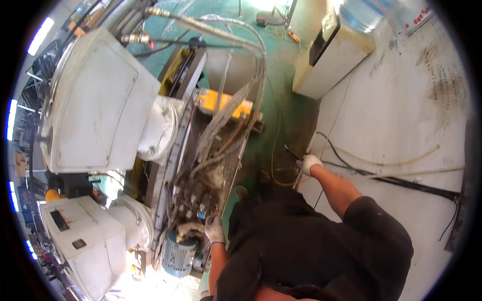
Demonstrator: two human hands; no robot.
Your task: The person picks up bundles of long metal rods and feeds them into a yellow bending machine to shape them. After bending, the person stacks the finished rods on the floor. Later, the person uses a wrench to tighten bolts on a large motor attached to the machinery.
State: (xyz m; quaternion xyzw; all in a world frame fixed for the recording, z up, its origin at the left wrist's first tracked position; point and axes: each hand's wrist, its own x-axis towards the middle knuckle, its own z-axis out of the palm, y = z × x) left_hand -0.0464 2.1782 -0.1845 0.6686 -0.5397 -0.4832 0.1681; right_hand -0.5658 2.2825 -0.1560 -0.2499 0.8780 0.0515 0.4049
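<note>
My left hand (pixel 215 231), in a pale work glove, is at the edge of the machine bed, beside a cluster of grimy fittings and valves (pixel 193 203). Its fingers point at the fittings; whether they grip anything is hidden. A blue-grey ribbed motor (pixel 178 257) sits just below and left of that hand. Out to the right, my right hand (pixel 310 164), gloved too, is closed around a thin dark rod-shaped tool (pixel 291 151) whose end sticks out up and left. That hand is by the white panel's edge, near dark cables (pixel 346 163).
Two large white machine housings (pixel 100 105) stand on the left. Plastic-wrapped hoses (pixel 228 108) arch over a yellow box (pixel 216 101). A white water dispenser (pixel 334 60) with a clear blue bottle (pixel 365 14) stands far right. A thin hose runs along the green floor (pixel 273 115).
</note>
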